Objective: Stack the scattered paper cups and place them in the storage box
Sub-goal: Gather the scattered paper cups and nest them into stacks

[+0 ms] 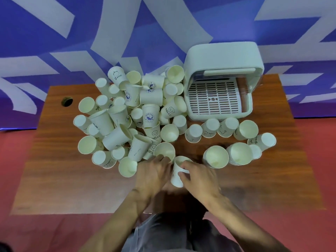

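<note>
Gripping a white printed paper cup (176, 177) in the right hand (199, 177), fingers curled round its wall, over the near middle of the brown wooden table (72, 188). Resting the left hand (154, 171) just beside it on the left, fingertips (161, 158) lying at the near rim of an open-mouthed cream paper cup (164, 150); not being able to tell whether pinching that rim or merely touching it. Judging the step as nesting these two: likely calling for turning both mouths the same way, lining up the axes, then sliding one straight into the other, holding low on the wall and squeezing lightly, thin paper probably buckling under a hard grip. Standing mouth-up just to the right, two short stacks of nested cups (240, 153), probably serving as the place for adding each new pair. Spreading farther off and to the left, a heap of scattered white paper cups (127, 115), many lying on their sides, some bottom-up; picking from the near edge probably avoiding sending the others rolling. Sitting at the far right, a pale plastic storage box (223, 57) with lid raised and slotted tray (212, 99) showing no cups, well apart from both hands, with a row of bottom-up cups (211, 127) between.
</note>
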`<state>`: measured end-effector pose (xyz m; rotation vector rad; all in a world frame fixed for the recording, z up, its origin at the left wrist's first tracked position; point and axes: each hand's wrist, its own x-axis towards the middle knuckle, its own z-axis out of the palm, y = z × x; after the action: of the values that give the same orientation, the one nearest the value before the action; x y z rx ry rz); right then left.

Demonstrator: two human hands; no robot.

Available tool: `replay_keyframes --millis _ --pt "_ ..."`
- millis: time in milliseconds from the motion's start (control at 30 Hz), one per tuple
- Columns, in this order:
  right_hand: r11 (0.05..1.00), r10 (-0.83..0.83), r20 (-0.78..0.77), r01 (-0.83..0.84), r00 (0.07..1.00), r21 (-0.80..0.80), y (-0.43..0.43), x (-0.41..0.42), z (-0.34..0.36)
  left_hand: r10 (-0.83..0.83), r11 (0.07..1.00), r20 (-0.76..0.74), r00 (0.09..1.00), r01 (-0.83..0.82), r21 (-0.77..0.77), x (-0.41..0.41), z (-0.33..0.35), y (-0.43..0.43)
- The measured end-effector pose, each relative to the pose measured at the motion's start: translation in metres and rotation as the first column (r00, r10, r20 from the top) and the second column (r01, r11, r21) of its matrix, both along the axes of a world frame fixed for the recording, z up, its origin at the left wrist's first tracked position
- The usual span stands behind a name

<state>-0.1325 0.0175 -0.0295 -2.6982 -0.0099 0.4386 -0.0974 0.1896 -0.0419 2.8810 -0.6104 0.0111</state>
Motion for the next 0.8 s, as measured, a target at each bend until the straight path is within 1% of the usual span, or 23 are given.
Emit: replay_keyframes --millis 133,233,400,500,600,633,700,800 --pt "0.990 -0.132 0.119 0.124 0.984 0.072 -0.023 0.013 0.033 0.053 0.994 0.090 0.995 -0.043 -0.101 0.015 0.032 -0.028" --pt "0.977 -0.207 0.215 0.191 0.954 0.094 -0.050 0.021 0.050 0.077 0.988 0.137 0.988 -0.057 -0.142 0.025 0.054 -0.057" --pt "0.950 -0.311 0.287 0.286 0.906 0.124 -0.105 0.021 0.063 0.068 0.975 0.175 0.982 -0.028 -0.220 0.031 0.074 -0.106" --pt "0.906 -0.419 0.343 0.361 0.841 0.222 -0.138 0.011 0.069 0.043 0.977 0.197 0.979 -0.001 -0.212 0.024 0.080 -0.128" --pt "0.866 -0.498 0.393 0.419 0.773 0.274 -0.167 -0.007 0.062 -0.009 0.977 0.180 0.984 0.048 -0.208 0.009 0.083 -0.140" --pt "0.863 -0.504 0.404 0.424 0.763 0.276 -0.174 -0.014 0.057 -0.038 0.977 0.191 0.981 0.077 -0.199 0.003 0.082 -0.142" --pt "0.880 -0.473 0.422 0.394 0.773 0.264 -0.183 -0.029 0.047 -0.094 0.978 0.190 0.977 0.126 -0.164 -0.009 0.077 -0.145" --pt "0.936 -0.346 0.495 0.256 0.797 0.242 -0.185 -0.045 0.034 -0.112 0.980 0.133 0.985 0.132 -0.149 -0.018 0.064 -0.143"
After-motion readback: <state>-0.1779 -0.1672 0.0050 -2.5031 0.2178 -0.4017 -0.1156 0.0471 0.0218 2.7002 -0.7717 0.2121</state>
